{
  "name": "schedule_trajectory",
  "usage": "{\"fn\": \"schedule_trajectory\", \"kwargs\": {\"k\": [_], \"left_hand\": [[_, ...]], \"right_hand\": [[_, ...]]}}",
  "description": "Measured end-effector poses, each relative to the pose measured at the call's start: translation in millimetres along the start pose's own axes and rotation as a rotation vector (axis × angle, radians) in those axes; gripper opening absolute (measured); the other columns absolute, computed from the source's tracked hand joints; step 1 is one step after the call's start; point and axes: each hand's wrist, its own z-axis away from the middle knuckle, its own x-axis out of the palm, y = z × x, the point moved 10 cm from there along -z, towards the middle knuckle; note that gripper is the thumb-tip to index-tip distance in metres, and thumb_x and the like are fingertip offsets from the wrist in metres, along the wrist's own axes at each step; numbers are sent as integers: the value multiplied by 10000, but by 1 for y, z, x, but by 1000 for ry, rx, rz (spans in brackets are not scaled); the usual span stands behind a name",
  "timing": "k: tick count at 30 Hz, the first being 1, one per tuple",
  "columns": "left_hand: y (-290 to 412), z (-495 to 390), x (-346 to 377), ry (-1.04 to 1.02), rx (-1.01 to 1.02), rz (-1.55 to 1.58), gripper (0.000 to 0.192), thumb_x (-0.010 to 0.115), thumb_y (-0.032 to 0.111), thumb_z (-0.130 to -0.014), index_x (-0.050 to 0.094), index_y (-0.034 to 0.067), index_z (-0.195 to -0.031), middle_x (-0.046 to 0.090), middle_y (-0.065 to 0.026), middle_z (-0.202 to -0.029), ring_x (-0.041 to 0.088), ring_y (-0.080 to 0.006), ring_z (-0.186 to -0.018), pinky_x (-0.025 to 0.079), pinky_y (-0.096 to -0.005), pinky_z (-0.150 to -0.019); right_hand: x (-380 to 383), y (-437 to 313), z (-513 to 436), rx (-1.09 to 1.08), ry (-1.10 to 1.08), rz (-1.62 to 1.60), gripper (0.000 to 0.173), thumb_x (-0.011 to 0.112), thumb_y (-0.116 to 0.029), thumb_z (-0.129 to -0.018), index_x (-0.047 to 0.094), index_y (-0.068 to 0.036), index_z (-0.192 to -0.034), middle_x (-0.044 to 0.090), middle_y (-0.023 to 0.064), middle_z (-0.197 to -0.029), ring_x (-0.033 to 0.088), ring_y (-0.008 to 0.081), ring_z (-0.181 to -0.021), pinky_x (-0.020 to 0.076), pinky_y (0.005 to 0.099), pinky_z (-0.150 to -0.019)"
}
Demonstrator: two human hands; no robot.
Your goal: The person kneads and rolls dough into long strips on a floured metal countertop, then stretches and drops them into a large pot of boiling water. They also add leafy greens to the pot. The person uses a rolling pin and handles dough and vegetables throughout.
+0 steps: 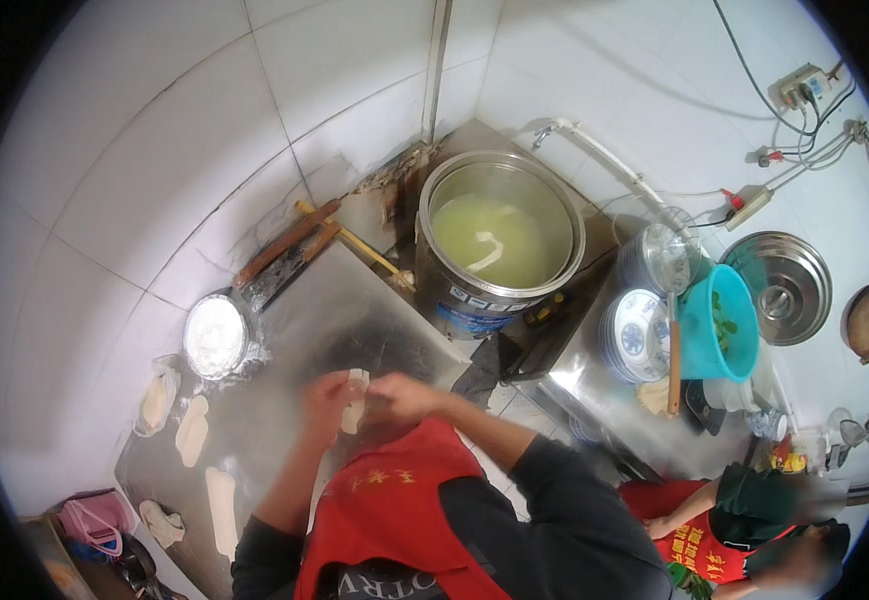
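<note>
A strip of pale dough [354, 414] hangs between my two hands, just in front of my red apron. The fingers of my left hand [327, 401] pinch its upper end. My right hand [404, 397] grips it from the other side. Ahead and to the right stands a deep metal pot [428, 225] of yellowish-green liquid, where one white dough strip [488, 253] floats. On the steel worktop [314, 330] to my left lie a long flat dough piece [221, 510] and a shorter dough piece [192, 431].
A bowl of white flour [215, 336] sits by the wall near a wooden-handled blade [288, 240]. Dough in a plastic bag [155, 405] lies beside it. Stacked bowls [635, 334], a turquoise bucket [716, 330] and a handled strainer [673, 352] crowd the right counter. Another person [734, 517] stands at lower right.
</note>
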Motion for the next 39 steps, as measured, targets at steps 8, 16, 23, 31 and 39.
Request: {"fn": "schedule_trajectory", "kwargs": {"k": [8, 16, 23, 31, 39], "left_hand": [[-36, 14, -19, -236, -49, 119, 201, 561, 148, -971, 665, -21, -944, 660, -53, -805, 620, -120, -731, 512, -277, -650], [-79, 48, -42, -295, -131, -213, 228, 569, 158, -969, 667, -18, -862, 635, -51, -685, 598, -109, -588, 480, -266, -543], [-121, 67, -88, -164, -335, -433, 205, 621, 176, -928, 688, -11, -875, 648, -50, -680, 601, -106, -560, 484, -270, -514], [-143, 31, -14, 12, -465, 250, 204, 616, 155, -930, 641, -20, -1031, 669, -72, -880, 633, -132, -650, 550, -300, -542], [-124, 49, -16, 23, -429, 172, 193, 600, 164, -951, 643, -23, -937, 652, -90, -735, 592, -121, -542, 517, -269, -506]], "right_hand": [[-39, -38, -17, 28, 644, 95, 107, 615, -104, -918, 675, -16, -931, 654, 56, -733, 588, 102, -635, 478, 273, -561], [-178, -69, 48, -5, 1159, -197, 167, 639, -123, -928, 691, 30, -885, 657, 36, -712, 578, 69, -588, 456, 222, -540], [-222, -20, 51, -48, 1173, -393, 192, 621, -127, -943, 663, 25, -834, 639, 42, -705, 573, 86, -566, 483, 227, -553], [85, 168, 50, 898, 54, -1069, 731, 542, -608, -906, 550, 56, -1212, 667, 235, -1057, 674, 370, -934, 540, 443, -877], [52, 125, 3, 579, 566, -1137, 224, 563, -200, -967, 605, 12, -1024, 682, 147, -950, 681, 257, -836, 553, 354, -713]]}}
